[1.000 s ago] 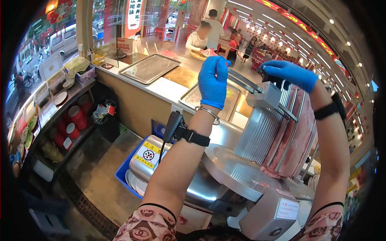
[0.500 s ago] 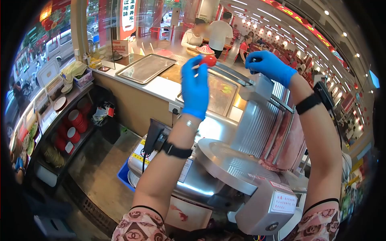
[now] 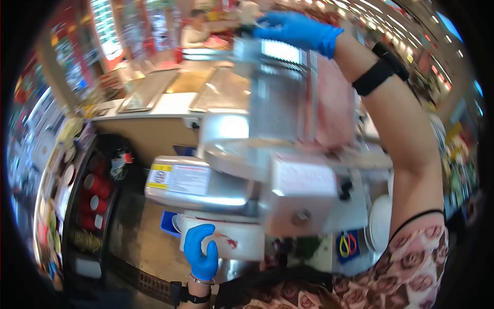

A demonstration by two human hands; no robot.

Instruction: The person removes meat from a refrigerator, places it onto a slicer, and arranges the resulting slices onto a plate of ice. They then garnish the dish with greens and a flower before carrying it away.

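My left hand [image 3: 200, 252], in a blue glove, is low in front of the slicer with thumb and fingers curved apart and nothing between them. Beside it lies a white tray [image 3: 252, 250] with a red meat scrap [image 3: 231, 242]. My right hand [image 3: 298, 32], also gloved in blue, is at the top of the meat slicer's carriage [image 3: 278, 98]; motion blur hides what its fingers do. A large pink slab of meat [image 3: 332, 103] stands upright in the carriage. Below is the round blade cover [image 3: 226, 154], beside the slicer's metal housing [image 3: 200, 180].
Metal trays [image 3: 149, 90] lie on the counter behind the slicer. Red containers [image 3: 98, 185] fill a shelf at left, beside a black bin [image 3: 121, 154]. White plates [image 3: 381, 221] and yellow-handled scissors [image 3: 348, 244] are at right. A seated person [image 3: 195, 31] is beyond the counter.
My left hand has let go of the red ball knob and dropped to beside the white tray. My view has swung, with the slicer and right hand now further left in it.
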